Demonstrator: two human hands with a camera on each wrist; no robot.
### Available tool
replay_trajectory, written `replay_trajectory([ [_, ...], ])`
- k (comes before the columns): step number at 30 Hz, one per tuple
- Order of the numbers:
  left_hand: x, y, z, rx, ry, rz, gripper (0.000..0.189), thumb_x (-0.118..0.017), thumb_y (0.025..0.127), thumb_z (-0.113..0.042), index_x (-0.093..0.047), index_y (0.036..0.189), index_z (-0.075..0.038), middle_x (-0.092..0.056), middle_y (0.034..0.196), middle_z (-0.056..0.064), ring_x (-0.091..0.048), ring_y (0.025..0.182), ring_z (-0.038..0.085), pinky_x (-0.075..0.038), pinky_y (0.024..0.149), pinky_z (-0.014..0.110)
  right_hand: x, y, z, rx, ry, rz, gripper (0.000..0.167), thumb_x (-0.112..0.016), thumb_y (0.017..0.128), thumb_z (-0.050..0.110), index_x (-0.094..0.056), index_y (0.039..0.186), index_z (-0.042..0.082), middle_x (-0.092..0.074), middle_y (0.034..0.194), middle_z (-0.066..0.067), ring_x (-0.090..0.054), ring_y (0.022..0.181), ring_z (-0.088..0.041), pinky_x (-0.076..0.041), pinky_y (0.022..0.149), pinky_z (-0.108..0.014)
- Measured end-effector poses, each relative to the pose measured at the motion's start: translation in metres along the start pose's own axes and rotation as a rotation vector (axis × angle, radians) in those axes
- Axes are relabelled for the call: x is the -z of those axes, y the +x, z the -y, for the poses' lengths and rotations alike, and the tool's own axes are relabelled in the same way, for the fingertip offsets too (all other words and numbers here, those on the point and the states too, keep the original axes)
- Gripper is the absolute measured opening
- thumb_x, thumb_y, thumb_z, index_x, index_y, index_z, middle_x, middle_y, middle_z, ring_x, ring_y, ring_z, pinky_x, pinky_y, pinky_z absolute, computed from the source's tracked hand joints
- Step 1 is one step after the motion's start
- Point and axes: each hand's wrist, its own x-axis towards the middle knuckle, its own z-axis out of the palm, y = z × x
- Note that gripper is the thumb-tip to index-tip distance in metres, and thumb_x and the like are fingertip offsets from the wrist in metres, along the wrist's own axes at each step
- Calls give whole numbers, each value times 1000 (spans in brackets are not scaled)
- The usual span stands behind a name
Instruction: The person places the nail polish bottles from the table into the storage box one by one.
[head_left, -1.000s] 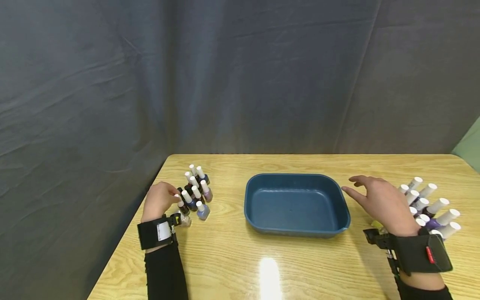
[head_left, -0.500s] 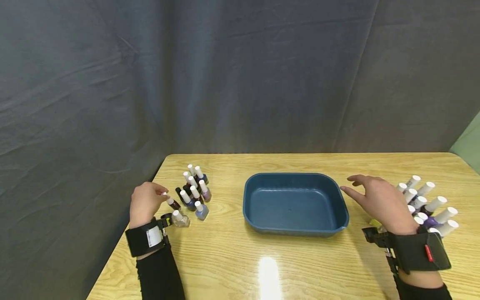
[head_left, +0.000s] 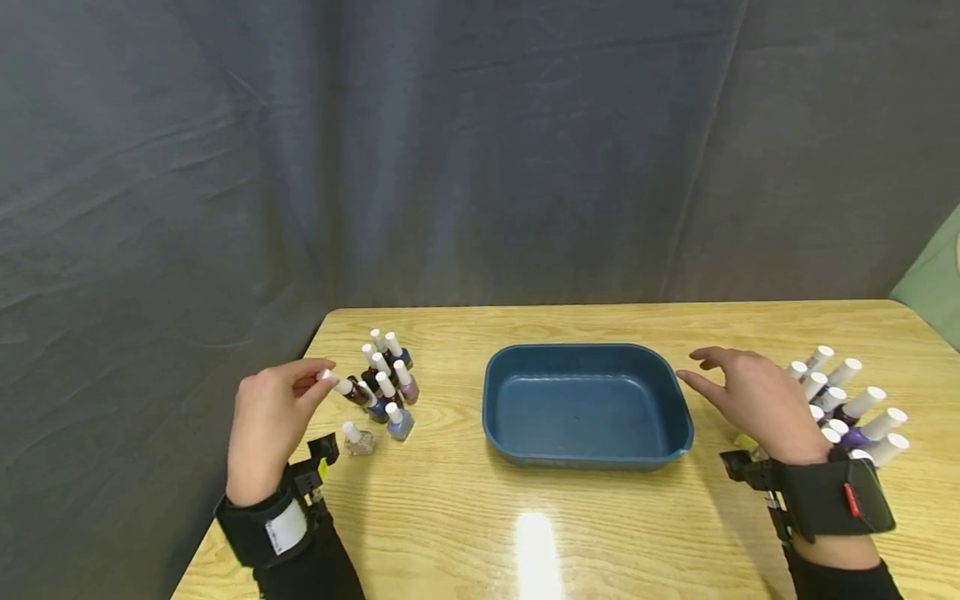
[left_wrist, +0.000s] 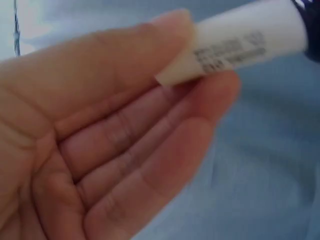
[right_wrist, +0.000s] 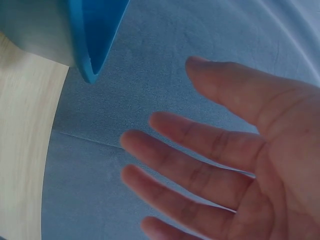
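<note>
A white-capped, apparently dark bottle is pinched by the left hand, nine o'clock from the tray. At three, the right hand is seen, fingers relaxed.

Pinched in your left fingers by its white, print-marked cap, your small dark bottle tilts, cap end toward the tabletop's left edge.

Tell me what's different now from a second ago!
The left hand moved left, lifting a dark nail polish bottle from beside the others and tipping it by its pinched white cap. The right hand, the blue tray and the other bottles stayed put.
</note>
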Motion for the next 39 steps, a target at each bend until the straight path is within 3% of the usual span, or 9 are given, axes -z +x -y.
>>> replay_trajectory([
  [4,-14,6,-16,-87,-47,33,19,-70,80,-9,-71,98,-3,-70,83,13,-67,74,26,-51,69,42,1,0,0,-5,0,32,42,-63,86,32,-63,108,-4,-66,94,-26,-62,71,-35,-43,49,-34],
  [7,-29,9,-32,-153,-91,21,19,-71,79,-10,-71,97,-4,-70,80,10,-67,72,22,-51,67,38,2,0,-1,-22,-12,65,45,-62,87,34,-62,109,-5,-65,96,-27,-63,72,-35,-42,48,-34],
  [12,-56,11,-63,-316,-163,23,21,-70,79,-16,-71,98,-6,-71,85,6,-66,72,15,-50,65,31,6,0,-4,-49,-39,131,49,-59,87,38,-62,108,-7,-65,96,-28,-63,70,-34,-42,48,-34],
  [18,-83,3,-88,-455,-191,175,21,-64,85,-18,-69,104,-11,-70,96,3,-64,78,12,-48,67,23,8,-1,-4,-51,-37,151,49,-59,88,37,-62,108,-8,-67,88,-25,-63,66,-30,-41,47,-33],
  [26,-103,0,-91,-520,-118,270,21,-62,86,-16,-67,106,-12,-69,99,2,-64,82,12,-47,71,20,10,-1,-5,-71,-22,155,52,-57,88,41,-62,109,-7,-67,90,-25,-63,69,-33,-41,47,-33],
  [34,-112,1,-92,-533,-92,337,19,-65,84,-14,-69,103,-12,-70,96,2,-64,80,13,-48,71,21,11,-2,-8,-70,-17,156,54,-57,88,42,-62,108,-8,-66,93,-27,-63,71,-34,-44,51,-37],
  [39,-116,-1,-89,-539,-71,372,19,-65,83,-11,-69,102,-13,-70,96,1,-64,82,14,-48,74,21,10,-3,-9,-68,-9,151,54,-56,89,42,-62,108,-8,-68,86,-23,-63,69,-31,-43,50,-33],
])
